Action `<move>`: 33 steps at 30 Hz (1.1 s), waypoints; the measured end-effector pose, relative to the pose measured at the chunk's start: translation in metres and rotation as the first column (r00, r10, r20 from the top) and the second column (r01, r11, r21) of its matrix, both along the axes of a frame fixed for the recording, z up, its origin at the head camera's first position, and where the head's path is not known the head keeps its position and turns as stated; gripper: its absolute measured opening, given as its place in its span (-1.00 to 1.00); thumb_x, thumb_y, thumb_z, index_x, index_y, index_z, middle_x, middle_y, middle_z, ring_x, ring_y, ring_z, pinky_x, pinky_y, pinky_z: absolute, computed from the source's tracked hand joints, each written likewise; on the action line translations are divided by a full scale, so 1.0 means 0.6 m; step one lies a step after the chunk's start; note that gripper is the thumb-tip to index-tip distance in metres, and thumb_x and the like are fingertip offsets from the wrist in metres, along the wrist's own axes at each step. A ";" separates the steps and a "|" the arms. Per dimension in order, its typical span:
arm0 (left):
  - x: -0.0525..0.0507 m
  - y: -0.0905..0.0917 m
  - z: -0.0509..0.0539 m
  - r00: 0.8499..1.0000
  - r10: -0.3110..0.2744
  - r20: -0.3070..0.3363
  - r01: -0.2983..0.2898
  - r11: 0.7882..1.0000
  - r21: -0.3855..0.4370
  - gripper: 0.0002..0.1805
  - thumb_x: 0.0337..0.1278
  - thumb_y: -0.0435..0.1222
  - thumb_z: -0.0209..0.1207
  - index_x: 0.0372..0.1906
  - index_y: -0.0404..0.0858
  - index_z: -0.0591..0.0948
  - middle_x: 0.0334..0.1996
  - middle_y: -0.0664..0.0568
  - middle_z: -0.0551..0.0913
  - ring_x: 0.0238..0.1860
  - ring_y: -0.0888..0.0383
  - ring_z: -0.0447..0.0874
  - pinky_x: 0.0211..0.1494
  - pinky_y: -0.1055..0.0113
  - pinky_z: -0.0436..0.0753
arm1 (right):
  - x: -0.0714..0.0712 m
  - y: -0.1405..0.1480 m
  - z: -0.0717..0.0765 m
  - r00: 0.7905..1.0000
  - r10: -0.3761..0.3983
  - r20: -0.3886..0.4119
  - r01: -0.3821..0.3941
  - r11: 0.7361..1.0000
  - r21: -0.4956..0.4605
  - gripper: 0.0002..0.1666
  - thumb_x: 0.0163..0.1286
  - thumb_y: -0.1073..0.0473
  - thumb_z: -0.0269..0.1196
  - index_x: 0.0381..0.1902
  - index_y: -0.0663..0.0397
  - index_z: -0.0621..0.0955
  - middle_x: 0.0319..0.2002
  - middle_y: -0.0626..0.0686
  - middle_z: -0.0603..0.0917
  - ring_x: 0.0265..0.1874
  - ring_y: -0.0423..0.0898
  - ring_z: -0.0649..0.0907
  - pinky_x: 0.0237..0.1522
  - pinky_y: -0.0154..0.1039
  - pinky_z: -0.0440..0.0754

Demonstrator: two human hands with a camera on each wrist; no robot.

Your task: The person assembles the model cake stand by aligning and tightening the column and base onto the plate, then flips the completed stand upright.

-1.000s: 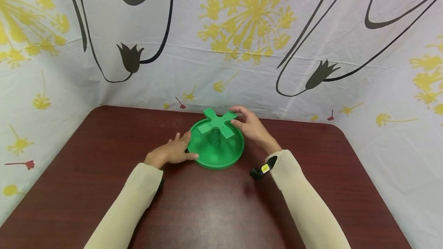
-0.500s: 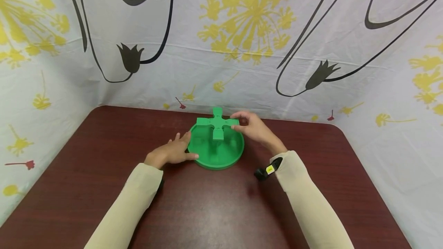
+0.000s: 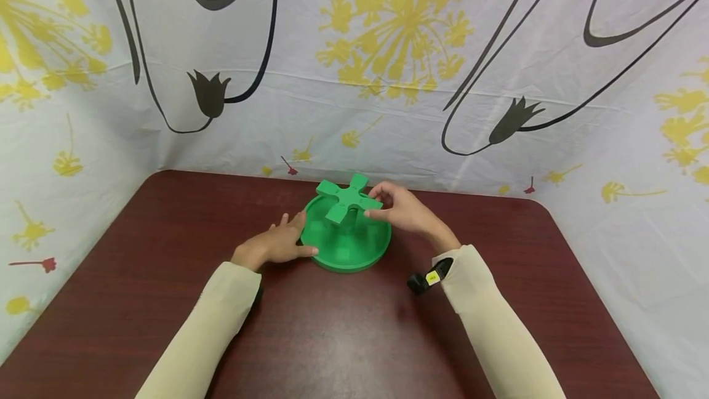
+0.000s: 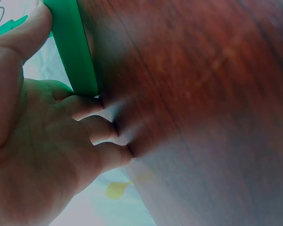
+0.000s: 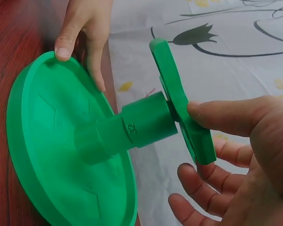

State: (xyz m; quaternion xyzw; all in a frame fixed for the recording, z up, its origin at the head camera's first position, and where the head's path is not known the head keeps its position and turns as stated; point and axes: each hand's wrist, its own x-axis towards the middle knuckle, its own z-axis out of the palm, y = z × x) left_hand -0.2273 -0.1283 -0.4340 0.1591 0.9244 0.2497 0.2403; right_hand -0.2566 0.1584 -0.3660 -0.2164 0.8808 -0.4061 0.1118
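1. A green four-armed cross (image 3: 348,197) sits level on top of a green post (image 5: 148,120) marked "32", its arms lying diagonal to the surface's far edge.
2. The post rises from the middle of a round green dish (image 3: 344,257), which lies flat near that edge, about midway between the far left and far right corners.
3. The right hand (image 3: 407,209) pinches one arm of the cross, thumb on one side and fingers on the other.
4. The left hand (image 3: 277,244) has its fingers apart and fairly straight; its thumb lies over the dish's left rim, and other fingertips touch the surface.
5. The surface is a dark red-brown table (image 3: 332,337).
6. Cream sleeves (image 3: 493,313) cover both forearms, and a black strap (image 3: 441,267) circles the right wrist.
7. White cloth (image 3: 310,36) with yellow and dark flower prints hangs behind the far edge.
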 end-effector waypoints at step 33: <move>0.001 -0.001 -0.001 1.000 -0.018 -0.011 0.018 1.000 0.000 0.05 0.39 0.09 0.09 0.58 -0.36 -0.24 0.59 -0.22 -0.21 0.56 -0.30 -0.40 0.55 -0.23 -0.16 | -0.027 -0.011 -0.032 0.994 -0.075 0.081 0.089 0.976 -0.197 -0.46 0.58 0.17 0.06 0.47 -0.02 0.33 0.40 0.14 0.39 0.34 0.11 0.47 0.25 0.09 0.51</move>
